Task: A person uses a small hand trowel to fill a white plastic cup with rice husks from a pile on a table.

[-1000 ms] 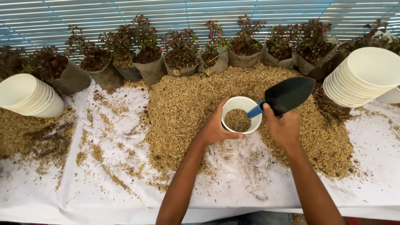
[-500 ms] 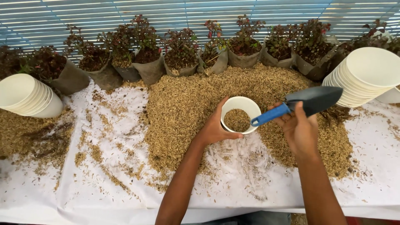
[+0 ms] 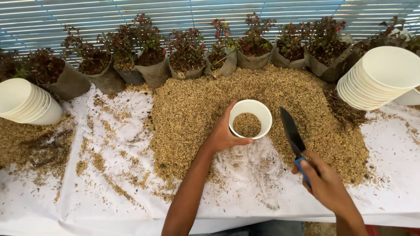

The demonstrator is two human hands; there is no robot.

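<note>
My left hand (image 3: 225, 133) grips the side of a white pot (image 3: 250, 118) that stands on a heap of brown husk (image 3: 205, 105) and holds some husk inside. My right hand (image 3: 326, 183) holds a black trowel (image 3: 292, 131) by its blue handle, low at the right. The blade is turned edge-on and points up toward the husk, just right of the pot and apart from it.
A white sheet (image 3: 87, 201) covers the table. Stacks of white pots lie on their sides at the left (image 3: 26, 102) and at the right (image 3: 380, 78). A row of small plants in dark bags (image 3: 188, 57) lines the back. Loose husk is scattered at the left (image 3: 26, 140).
My right hand has drawn the trowel down and back from beside the pot's rim, turning the blade from flat to edge-on. The left hand and pot have stayed put.
</note>
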